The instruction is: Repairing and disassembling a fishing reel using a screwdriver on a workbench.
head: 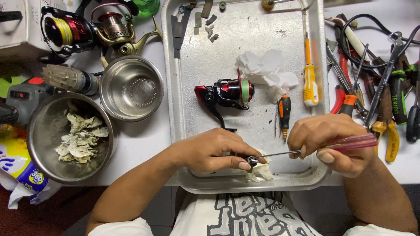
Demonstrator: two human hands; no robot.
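Across the middle of the bench lies a large rectangular metal tray (183,109), a red-and-black spinning reel (225,93) resting at its centre. Near its front edge, the left hand (210,150) pinches a small round metal part (252,161) over crumpled tissue (261,171), fingers closed. The right hand (326,142) grips a translucent red-handled screwdriver (350,142), tip touching the part. A slipping tip could likely flick it away.

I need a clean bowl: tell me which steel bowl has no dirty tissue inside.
The smaller steel bowl, farther from the person, beside the tray. The larger bowl holds crumpled, soiled tissue.
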